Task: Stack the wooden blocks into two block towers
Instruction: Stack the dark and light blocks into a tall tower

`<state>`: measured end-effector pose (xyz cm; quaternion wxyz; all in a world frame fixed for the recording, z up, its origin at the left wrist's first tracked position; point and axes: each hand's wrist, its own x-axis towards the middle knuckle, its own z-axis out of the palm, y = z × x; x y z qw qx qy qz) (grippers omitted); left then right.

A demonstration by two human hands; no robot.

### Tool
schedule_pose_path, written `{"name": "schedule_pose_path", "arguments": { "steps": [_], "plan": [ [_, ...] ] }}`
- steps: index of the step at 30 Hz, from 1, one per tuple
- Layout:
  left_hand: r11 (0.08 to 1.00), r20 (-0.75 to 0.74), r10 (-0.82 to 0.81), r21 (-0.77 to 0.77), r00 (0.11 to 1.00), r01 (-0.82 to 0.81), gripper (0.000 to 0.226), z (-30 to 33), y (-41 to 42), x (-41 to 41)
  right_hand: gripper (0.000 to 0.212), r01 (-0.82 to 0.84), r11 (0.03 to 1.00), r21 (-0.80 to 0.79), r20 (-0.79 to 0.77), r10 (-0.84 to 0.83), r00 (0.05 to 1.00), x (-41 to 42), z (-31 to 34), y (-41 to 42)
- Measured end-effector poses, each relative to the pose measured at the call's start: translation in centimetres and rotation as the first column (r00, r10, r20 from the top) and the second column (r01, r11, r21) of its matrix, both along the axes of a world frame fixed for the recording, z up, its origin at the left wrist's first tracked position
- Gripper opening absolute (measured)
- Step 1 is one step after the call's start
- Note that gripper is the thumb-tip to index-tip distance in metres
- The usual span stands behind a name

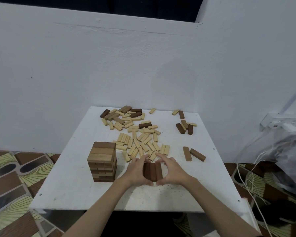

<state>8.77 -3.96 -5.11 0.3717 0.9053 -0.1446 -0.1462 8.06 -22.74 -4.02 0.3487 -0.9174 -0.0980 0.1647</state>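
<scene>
Left hand (136, 170) and right hand (173, 170) pinching three dark blocks (152, 171) together on white table (67, 189), finished tower (102, 164) just left, loose blocks (140, 139) scattered behind

Brown block tower (103, 164) upright, three dark blocks (152, 171) side by side, loose blocks (138, 134) scattered behind

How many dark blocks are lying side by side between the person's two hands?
3: left block, middle block and right block, touching in a row, framed by the left hand and right hand. Any beneath would be hidden.
</scene>
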Motion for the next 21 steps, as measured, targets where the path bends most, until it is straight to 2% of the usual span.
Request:
{"name": "schedule_pose_path", "arguments": {
  "steps": [21],
  "plan": [
    [1.0, 0.007, 0.015, -0.008, 1.0, -0.015, 0.108, 0.39, -0.13, -0.01, 0.1, -0.02, 1.0, 0.021, 0.026, 0.02, 0.999, -0.44, 0.5, 0.57]
  ]
}}
